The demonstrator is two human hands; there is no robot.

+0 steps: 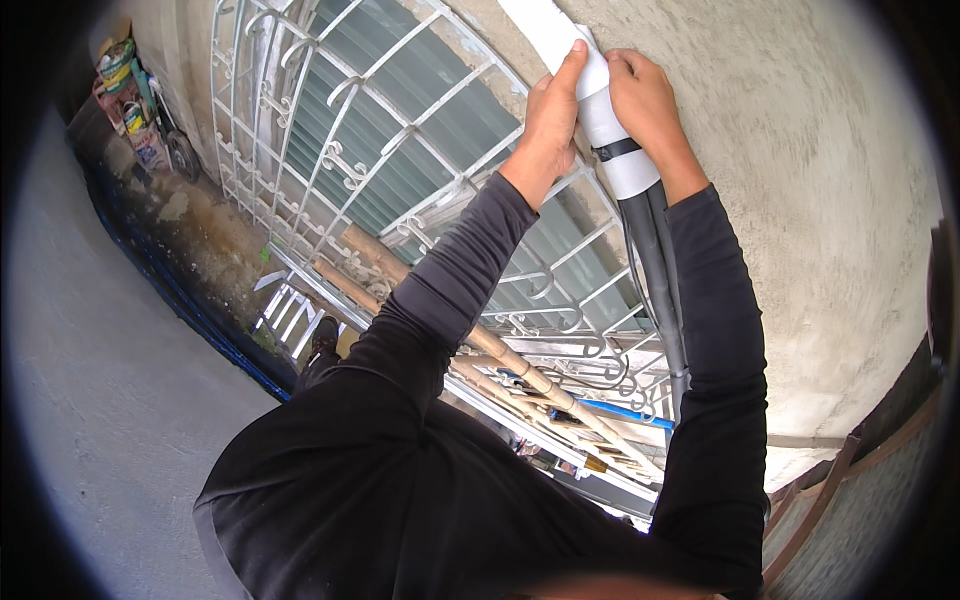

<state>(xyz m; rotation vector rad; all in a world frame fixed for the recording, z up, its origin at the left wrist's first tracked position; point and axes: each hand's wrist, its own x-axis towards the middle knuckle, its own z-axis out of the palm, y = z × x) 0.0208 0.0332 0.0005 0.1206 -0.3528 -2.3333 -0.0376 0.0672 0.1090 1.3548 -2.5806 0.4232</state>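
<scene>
A white wrapping strip [602,118] goes around a bundle of dark insulated pipes [655,260] that runs along the beige wall. My left hand [550,120] grips the strip from the left, its thumb pressed on the white surface. On the other side, my right hand [645,105] is closed with bent fingers at the strip's right edge. Below both hands, a black band [617,149] circles the wrapped part. The bare pipes come out beneath it and pass beside my right forearm. Above my hands, the white strip continues to the top edge of the picture.
A white scrolled window grille [400,130] stands left of the pipes. Bamboo poles [540,380] and a blue pipe [625,412] lie below my arms. Far down are a white ladder [290,315], dark blue hoses [190,315] and piled sacks [135,110] by a wheel [183,157].
</scene>
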